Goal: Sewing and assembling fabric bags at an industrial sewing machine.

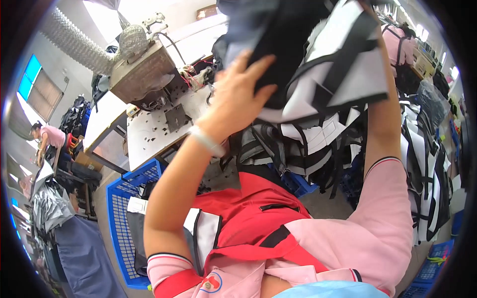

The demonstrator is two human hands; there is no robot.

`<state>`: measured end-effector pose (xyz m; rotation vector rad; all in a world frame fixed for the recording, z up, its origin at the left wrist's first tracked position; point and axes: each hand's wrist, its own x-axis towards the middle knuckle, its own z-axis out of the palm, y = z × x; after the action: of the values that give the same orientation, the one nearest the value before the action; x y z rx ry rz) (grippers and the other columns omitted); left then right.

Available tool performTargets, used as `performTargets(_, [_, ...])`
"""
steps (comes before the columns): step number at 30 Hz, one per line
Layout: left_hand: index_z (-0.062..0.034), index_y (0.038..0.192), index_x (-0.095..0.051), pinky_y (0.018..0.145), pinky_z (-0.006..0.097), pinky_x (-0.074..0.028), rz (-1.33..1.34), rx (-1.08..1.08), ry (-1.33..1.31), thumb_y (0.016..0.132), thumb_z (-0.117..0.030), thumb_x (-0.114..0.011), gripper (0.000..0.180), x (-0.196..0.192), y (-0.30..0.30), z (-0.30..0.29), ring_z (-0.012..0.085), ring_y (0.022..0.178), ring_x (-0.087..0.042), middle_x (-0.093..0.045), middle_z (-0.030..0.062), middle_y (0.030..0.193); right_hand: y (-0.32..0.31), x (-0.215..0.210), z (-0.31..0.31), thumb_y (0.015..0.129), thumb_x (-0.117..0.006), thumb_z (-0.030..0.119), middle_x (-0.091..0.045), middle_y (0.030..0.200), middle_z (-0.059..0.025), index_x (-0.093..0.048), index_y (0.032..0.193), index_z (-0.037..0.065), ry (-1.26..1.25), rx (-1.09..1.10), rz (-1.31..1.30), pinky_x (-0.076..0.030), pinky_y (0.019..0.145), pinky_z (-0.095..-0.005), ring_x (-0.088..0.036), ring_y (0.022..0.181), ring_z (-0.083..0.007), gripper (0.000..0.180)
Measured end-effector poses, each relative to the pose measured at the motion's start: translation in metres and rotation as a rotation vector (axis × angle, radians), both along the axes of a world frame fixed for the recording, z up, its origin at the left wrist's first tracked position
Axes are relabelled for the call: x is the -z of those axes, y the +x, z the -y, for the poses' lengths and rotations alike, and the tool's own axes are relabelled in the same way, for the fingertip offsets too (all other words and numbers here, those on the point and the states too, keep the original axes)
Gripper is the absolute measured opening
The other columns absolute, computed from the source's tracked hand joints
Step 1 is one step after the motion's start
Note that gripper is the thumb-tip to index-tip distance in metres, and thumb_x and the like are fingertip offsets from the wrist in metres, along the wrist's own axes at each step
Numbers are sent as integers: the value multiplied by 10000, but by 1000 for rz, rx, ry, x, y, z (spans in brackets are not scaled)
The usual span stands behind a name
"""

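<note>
A black, white and grey sewn fabric piece (343, 74) with black straps and edging is lifted in front of me, blurred at its upper part. My left hand (238, 94) lies against its dark left side, fingers spread apart, not wrapped round it. My right forearm (386, 124) reaches up along the piece's right edge; the hand itself is hidden behind the fabric or past the top of the view. Below the raised piece hangs a heap of similar black, grey and white fabric pieces (308, 141).
At the left, a white worktable (149, 134) carries a metal machine housing (141, 74), a ribbed duct above it and dark scraps. A blue plastic basket (119, 218) with fabric stands by my left elbow. More strapped pieces (422, 169) hang at right. Another person (52, 136) bends at far left.
</note>
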<state>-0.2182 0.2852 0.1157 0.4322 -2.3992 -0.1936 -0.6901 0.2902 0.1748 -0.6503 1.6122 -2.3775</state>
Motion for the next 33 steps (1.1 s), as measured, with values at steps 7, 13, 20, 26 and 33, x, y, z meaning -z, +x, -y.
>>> performTargets(7, [-248,1422,-438,1026,566,-357,112,228,313,848,-170,-639,613,156,-88,41,330,1411,-282,-312,169,1498,-279,235,-152,787,-586,681,-386,1458,-255,-404,1406,-35,1134,435,-525,-185,1160,-374,-295,1395,-360,964])
performTargets(13, [-223,1408,-455,1068,489,-336,295,-49,262,842,-197,-648,599,152,-56,76,365,1351,-366,-378,241,1440,-75,189,-20,716,-731,453,-597,1182,-304,-580,1173,-73,977,583,-604,-451,943,-462,-577,1132,-407,713])
performTargets(20, [-219,1344,-536,1017,463,-383,137,23,182,841,-223,-624,510,180,-81,64,381,1292,-418,-427,240,1379,-16,170,37,895,-575,502,-277,1550,-107,-321,1474,367,790,77,-1629,-287,1096,-508,-302,1392,-376,646])
performTargets(26, [-188,1219,-620,959,438,-373,-217,22,-79,842,-259,-642,385,191,-87,16,301,1287,-427,-465,165,1356,-214,335,65,1027,-333,401,-225,1568,-126,-244,1508,96,1363,-10,-1648,-170,1182,-401,-176,1455,-292,576])
performTargets(33, [-114,1179,-627,914,432,-453,111,-73,495,832,-179,-668,356,208,111,-46,316,1148,-534,-483,172,1324,-150,314,92,1014,-434,361,-313,1514,-194,-321,1466,22,950,-582,-1364,-179,1174,-364,-257,1423,-298,576])
